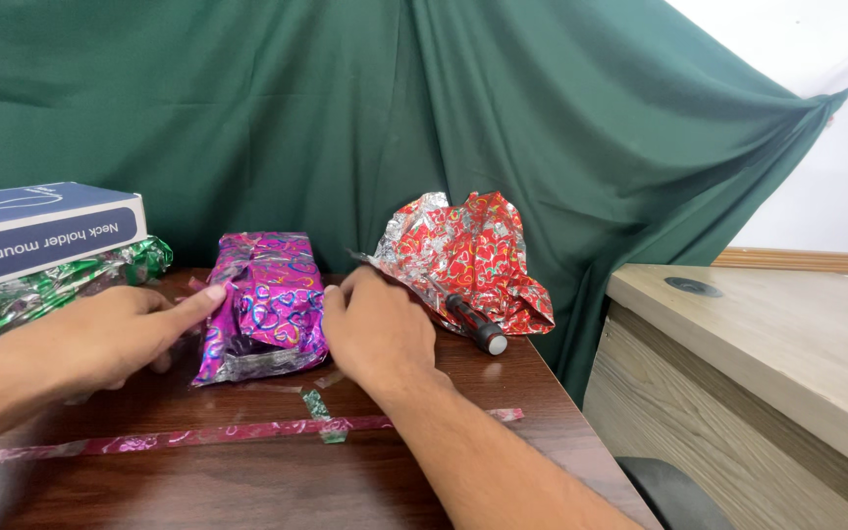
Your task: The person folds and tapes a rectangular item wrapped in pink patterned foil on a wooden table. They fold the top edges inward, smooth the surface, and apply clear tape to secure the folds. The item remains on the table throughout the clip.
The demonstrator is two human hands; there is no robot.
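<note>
The purple foil-wrapped parcel (265, 304) is lying flat on the dark wooden worktop (277, 481), its long axis running away from the viewer toward the green backdrop cloth (365, 108), with the nearer end slightly leftward. The left hand (115, 339) is resting against the parcel's left side, thumb extended onto the wrap, fingers loosely curled and gripping nothing. The right hand (380, 334) is pressing flat against the parcel's right side, fingers together, not closed on anything. A blue rectangular box (41, 234) with white lettering is sitting at far left atop crumpled green foil (46, 285). Behind the right hand, crumpled red foil paper (468, 255) is lying with a black-handled tool (471, 322) across it. A long strip of pink foil (198, 435) is stretching across the worktop in front of the hands, with green tape scraps (324, 417) beside it.
</note>
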